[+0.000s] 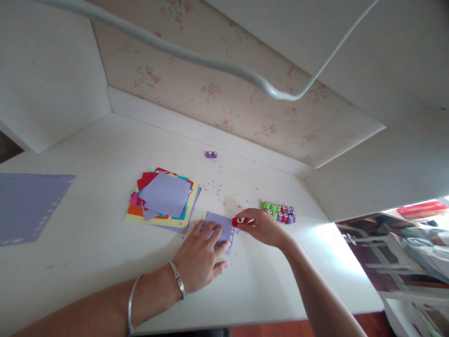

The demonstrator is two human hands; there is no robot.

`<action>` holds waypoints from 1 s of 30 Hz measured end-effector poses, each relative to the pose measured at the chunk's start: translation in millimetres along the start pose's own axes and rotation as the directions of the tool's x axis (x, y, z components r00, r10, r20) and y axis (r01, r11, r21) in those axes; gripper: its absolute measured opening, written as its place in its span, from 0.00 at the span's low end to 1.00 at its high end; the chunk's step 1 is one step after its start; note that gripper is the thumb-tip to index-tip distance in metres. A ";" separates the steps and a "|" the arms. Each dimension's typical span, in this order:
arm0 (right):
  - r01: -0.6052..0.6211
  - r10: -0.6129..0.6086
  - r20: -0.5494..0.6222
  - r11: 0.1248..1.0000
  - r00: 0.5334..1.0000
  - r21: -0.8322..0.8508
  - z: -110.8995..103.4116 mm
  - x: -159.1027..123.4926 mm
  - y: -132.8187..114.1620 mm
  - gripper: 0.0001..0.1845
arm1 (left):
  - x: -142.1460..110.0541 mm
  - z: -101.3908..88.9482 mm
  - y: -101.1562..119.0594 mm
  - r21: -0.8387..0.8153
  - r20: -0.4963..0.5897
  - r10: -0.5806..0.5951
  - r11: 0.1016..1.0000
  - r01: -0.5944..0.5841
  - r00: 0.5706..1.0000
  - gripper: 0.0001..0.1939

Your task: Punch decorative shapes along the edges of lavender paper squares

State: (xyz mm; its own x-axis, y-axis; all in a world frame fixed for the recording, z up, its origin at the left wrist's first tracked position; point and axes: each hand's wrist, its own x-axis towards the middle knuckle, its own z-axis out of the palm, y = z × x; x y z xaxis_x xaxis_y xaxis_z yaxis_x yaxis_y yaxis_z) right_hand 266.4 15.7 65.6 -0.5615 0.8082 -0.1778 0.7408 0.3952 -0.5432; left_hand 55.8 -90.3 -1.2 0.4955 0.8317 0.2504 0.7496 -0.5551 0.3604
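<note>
My left hand (203, 255), with two silver bangles at the wrist, lies with spread fingers on a small lilac sheet of paper (224, 221). Punched holes run along that sheet's right side. My right hand (264, 224) grips a small red paper punch (235, 222) with an eye-like spot, right at the sheet's upper right edge. Whether paper sits in the punch's slot I cannot tell. Tiny lilac paper bits (218, 189) are scattered beyond the sheet. Left of it lies a pile of coloured paper, topped by a lilac piece (166, 193).
Several green, red and purple punches (283, 208) stand in rows beyond my right hand. Two purple punches (211, 154) sit near the back ledge. A larger lilac sheet (31, 206) with holed edges lies far left. A white cable (210, 61) hangs across the top.
</note>
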 end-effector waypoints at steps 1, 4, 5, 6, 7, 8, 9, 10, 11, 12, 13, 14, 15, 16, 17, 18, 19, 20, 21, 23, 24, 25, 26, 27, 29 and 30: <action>-0.003 0.003 -0.001 1.000 1.000 -0.008 -0.5 -0.1 -0.3 0.10 | 0.2 -0.1 -0.1 -0.001 -0.002 0.000 1.000 0.000 1.000 0.23; -0.007 0.007 -0.003 0.999 1.000 -0.038 -2.4 -0.4 0.8 0.10 | 0.5 0.2 -0.4 -0.006 -0.006 -0.002 1.000 0.002 1.000 0.23; -0.010 0.009 -0.005 0.999 1.000 -0.045 -3.0 -0.4 2.0 0.10 | 0.5 0.4 -0.5 -0.008 -0.008 -0.002 1.000 0.002 1.000 0.23; -0.015 0.015 -0.008 0.999 1.000 -0.048 -3.5 -0.4 3.6 0.10 | 0.5 0.5 -0.6 -0.009 -0.010 -0.003 1.000 0.002 1.000 0.23; -0.025 0.024 -0.013 0.999 1.000 -0.047 -4.0 -0.4 5.6 0.10 | 0.5 0.5 -0.6 -0.011 -0.012 -0.002 1.000 0.002 1.000 0.23; -0.038 0.037 -0.016 0.998 0.999 -0.040 -4.5 -0.5 7.8 0.10 | 0.4 0.5 -0.6 -0.011 -0.013 -0.002 1.000 0.002 1.000 0.22; -0.052 0.051 -0.020 0.998 0.998 -0.028 -5.0 -0.8 10.1 0.10 | 0.4 0.3 -0.6 -0.011 -0.011 -0.002 1.000 0.001 1.000 0.22; -0.066 0.066 -0.023 0.998 0.998 -0.011 -5.5 -1.4 12.6 0.11 | 0.4 0.1 -0.6 -0.011 -0.008 -0.001 1.000 0.001 1.000 0.22; -0.080 0.080 -0.025 0.997 0.996 0.011 -6.1 -2.4 15.1 0.11 | 0.4 -0.1 -0.6 -0.010 -0.004 0.000 1.000 -0.001 1.000 0.23; -0.096 0.097 -0.027 0.995 0.995 0.041 -6.6 -3.8 17.8 0.12 | 0.4 -0.3 -0.6 -0.008 -0.001 0.001 1.000 -0.001 1.000 0.23; -0.116 0.119 -0.031 0.990 0.992 0.082 -7.0 -5.8 20.6 0.13 | 0.4 -0.4 -0.7 -0.005 0.002 0.001 1.000 -0.001 1.000 0.23; -0.139 0.145 -0.038 0.981 0.989 0.137 -7.2 -8.2 23.7 0.14 | 0.4 -0.3 -0.7 -0.001 0.005 -0.001 1.000 0.001 1.000 0.23; -0.158 0.170 -0.042 0.965 0.984 0.209 -7.0 -11.2 26.9 0.16 | 0.3 0.0 -0.8 0.004 0.007 -0.002 1.000 0.002 1.000 0.23; -0.170 0.191 -0.042 0.939 0.981 0.297 -6.3 -14.7 30.4 0.17 | 0.2 0.6 -0.9 0.009 0.008 -0.004 1.000 0.003 1.000 0.23; -0.174 0.206 -0.039 0.902 0.978 0.396 -5.0 -18.6 33.8 0.18 | 0.1 1.4 -1.1 0.015 0.007 -0.004 1.000 0.004 1.000 0.23; -0.168 0.213 -0.034 0.852 0.976 0.496 -3.0 -22.7 37.3 0.19 | 0.1 2.3 -1.5 0.020 0.005 -0.004 1.000 0.004 1.000 0.23; -0.158 0.216 -0.029 0.791 0.976 0.591 -0.5 -26.9 40.5 0.19 | 0.1 3.3 -2.0 0.025 0.000 -0.004 1.000 0.004 1.000 0.23; -0.146 0.219 -0.024 0.724 0.975 0.674 2.6 -31.0 43.3 0.19 | 0.2 4.3 -2.7 0.029 -0.007 -0.005 1.000 0.005 1.000 0.22; -0.137 0.226 -0.020 0.655 0.974 0.743 6.0 -34.9 45.7 0.18 | 0.5 5.2 -3.6 0.033 -0.016 -0.007 0.999 0.008 1.000 0.21; -0.125 0.243 -0.010 0.532 0.970 0.837 13.2 -41.8 48.8 0.17 | 1.5 6.1 -5.8 0.041 -0.034 -0.017 0.999 0.018 0.999 0.19; -0.120 0.250 -0.006 0.484 0.968 0.867 16.5 -44.6 49.4 0.17 | 2.2 6.0 -6.9 0.046 -0.043 -0.022 0.999 0.024 0.999 0.18; -0.115 0.256 -0.004 0.447 0.967 0.887 19.5 -46.9 49.5 0.17 | 3.0 5.7 -8.0 0.050 -0.050 -0.027 0.998 0.030 0.998 0.18; -0.110 0.262 -0.004 0.417 0.965 0.902 21.9 -48.9 49.1 0.17 | 3.8 5.0 -8.9 0.054 -0.055 -0.031 0.998 0.034 0.998 0.17; -0.106 0.270 -0.005 0.394 0.963 0.913 23.7 -50.6 48.4 0.17 | 4.6 4.2 -9.6 0.055 -0.061 -0.033 0.998 0.037 0.998 0.16; -0.103 0.296 -0.009 0.359 0.955 0.928 26.0 -53.1 46.8 0.17 | 6.1 2.4 -10.5 0.052 -0.078 -0.027 0.998 0.031 0.997 0.15; -0.103 0.314 -0.011 0.343 0.949 0.934 26.7 -54.2 46.3 0.18 | 6.8 1.5 -10.7 0.048 -0.088 -0.019 0.999 0.024 0.996 0.15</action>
State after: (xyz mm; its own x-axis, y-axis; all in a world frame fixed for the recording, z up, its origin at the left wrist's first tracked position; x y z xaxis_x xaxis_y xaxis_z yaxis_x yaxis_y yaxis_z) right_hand 321.3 -21.4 28.2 -0.2963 0.8960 -0.3308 -0.0319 -0.3555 -0.9341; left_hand 51.9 -78.7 -4.8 0.4402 0.8383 0.3217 0.7812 -0.5342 0.3229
